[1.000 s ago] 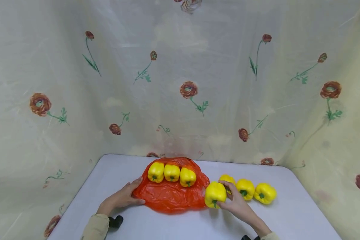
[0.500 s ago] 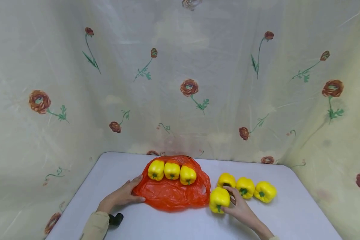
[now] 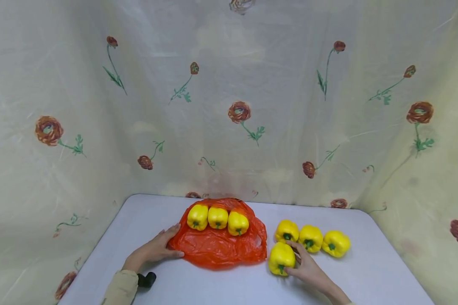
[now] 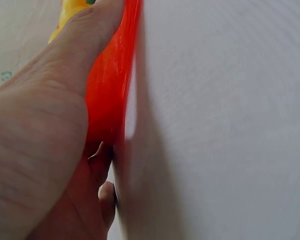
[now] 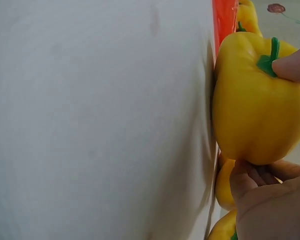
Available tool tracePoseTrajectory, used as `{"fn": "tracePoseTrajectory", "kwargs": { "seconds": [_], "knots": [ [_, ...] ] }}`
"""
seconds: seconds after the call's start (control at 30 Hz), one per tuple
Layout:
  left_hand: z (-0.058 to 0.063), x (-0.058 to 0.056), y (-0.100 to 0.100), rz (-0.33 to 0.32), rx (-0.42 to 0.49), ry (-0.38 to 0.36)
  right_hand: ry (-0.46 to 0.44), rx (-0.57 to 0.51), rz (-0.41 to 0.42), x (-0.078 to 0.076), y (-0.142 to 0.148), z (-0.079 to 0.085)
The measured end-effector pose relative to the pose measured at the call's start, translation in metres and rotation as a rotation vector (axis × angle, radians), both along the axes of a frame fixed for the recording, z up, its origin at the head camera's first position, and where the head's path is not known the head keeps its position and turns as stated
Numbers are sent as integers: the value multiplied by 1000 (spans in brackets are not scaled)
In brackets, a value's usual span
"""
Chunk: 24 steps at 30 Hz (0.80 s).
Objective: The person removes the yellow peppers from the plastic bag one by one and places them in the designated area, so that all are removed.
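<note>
My right hand (image 3: pixel 309 269) holds a yellow bell pepper (image 3: pixel 281 258) by its sides, with the thumb near the green stem, as the right wrist view also shows. This pepper (image 5: pixel 260 100) is at the table surface, just right of a red plastic bag (image 3: pixel 213 250). Three more yellow bell peppers (image 3: pixel 218 217) lie in a row on the bag's far part. At the bag's left edge rests my left hand (image 3: pixel 154 250), fingers and thumb spread and fairly straight. In the left wrist view the thumb lies along the red plastic (image 4: pixel 110 95).
Behind the held pepper, to the right, three yellow bell peppers (image 3: pixel 310 238) stand in a row on the white table (image 3: pixel 198 290). A small black object (image 3: pixel 146 280) shows by the left wrist. A flowered curtain (image 3: pixel 213 127) hangs around the table's back and sides.
My right hand has brought the bell pepper nearer to me and slightly right, away from the bag's edge and down to the table. The left hand has stayed at the bag.
</note>
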<state>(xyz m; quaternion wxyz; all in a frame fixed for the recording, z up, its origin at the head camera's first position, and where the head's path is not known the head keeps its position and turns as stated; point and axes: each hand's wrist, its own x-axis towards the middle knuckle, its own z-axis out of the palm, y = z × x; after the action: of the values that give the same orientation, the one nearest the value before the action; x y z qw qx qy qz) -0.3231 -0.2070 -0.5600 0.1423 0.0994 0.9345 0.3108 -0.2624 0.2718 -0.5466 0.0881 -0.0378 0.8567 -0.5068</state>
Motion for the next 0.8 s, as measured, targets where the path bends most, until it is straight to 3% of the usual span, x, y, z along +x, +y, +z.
{"fn": "tracePoseTrajectory", "kwargs": {
  "seconds": [0.4, 0.8],
  "knots": [
    [0, 0, 1, -24, 6, 29, -33, 104, 27, 2, -1, 2],
    [3, 0, 1, -35, 15, 38, -43, 129, 28, 4, -3, 25]
  ]
}}
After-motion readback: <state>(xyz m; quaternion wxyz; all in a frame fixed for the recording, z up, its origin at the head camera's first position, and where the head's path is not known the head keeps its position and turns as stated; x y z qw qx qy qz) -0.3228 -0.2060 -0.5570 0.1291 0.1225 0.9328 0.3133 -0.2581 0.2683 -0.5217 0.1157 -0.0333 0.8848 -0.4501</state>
